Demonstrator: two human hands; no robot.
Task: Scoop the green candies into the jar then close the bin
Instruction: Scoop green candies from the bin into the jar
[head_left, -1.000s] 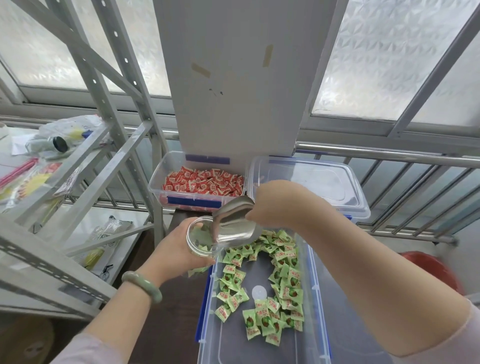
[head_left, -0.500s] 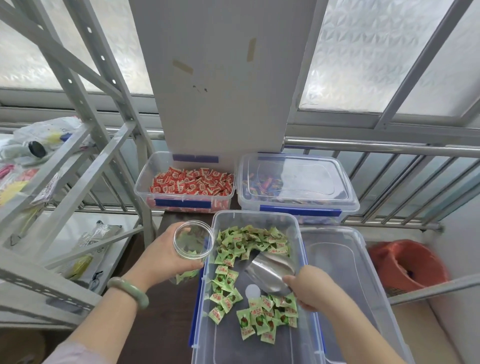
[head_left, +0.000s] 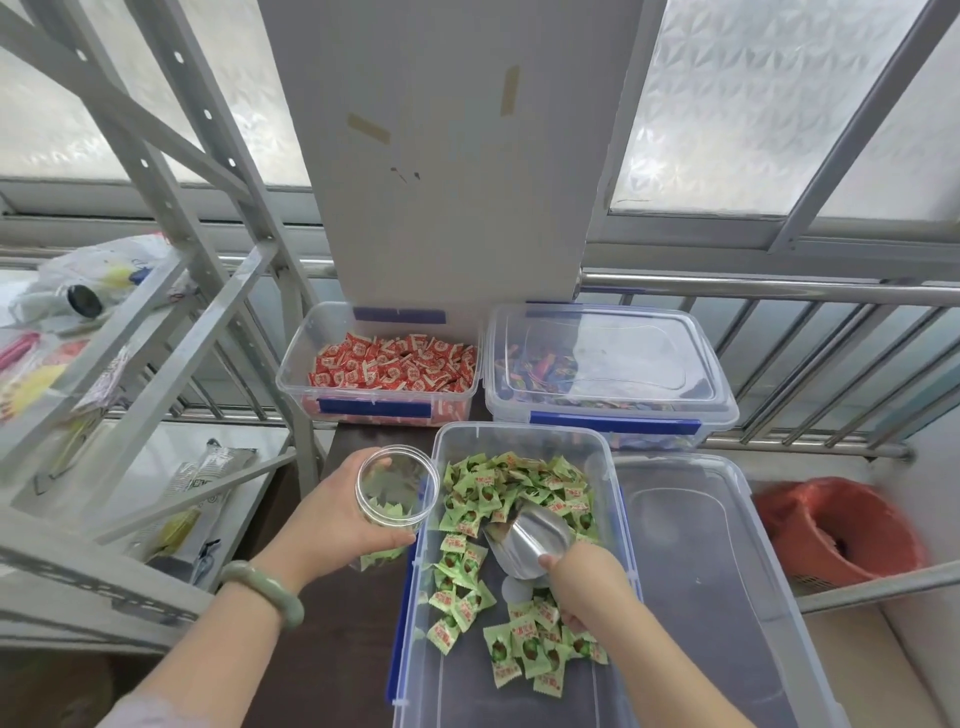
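The green candies (head_left: 511, 486) lie loose in an open clear bin (head_left: 519, 434) at the centre of the view, heaped toward its far end with a thinner scatter toward the near end. A metal scoop (head_left: 527, 540) sits in the bin with its mouth pushed into the heap, pointing toward 11 o'clock. The right hand (head_left: 584, 584) is closed around the scoop's handle, which it hides from view.

At 9 o'clock from the scoop, just outside the bin's left wall, the left hand (head_left: 337, 519) is wrapped around a clear round jar (head_left: 397, 486). The jar is held upright, mouth open, with a few green candies visible in the bottom. A pale green bangle (head_left: 265, 590) sits on the left wrist.

At 3 o'clock, touching the bin's right side, lies a clear lid (head_left: 717, 571), flat on the dark bench (head_left: 322, 649).

At 12 o'clock stand two further clear bins side by side. The left one (head_left: 384, 364) is uncovered and holds red candies. The right one (head_left: 608, 364) is lidded and holds mixed-colour sweets.

At 3 o'clock, beyond the lid and below bench level, is a red basket (head_left: 831, 535). A grey metal rack (head_left: 156, 260) occupies 9 to 10 o'clock, with bags and packets on its shelves. Frosted windows and a metal railing (head_left: 779, 291) run behind.
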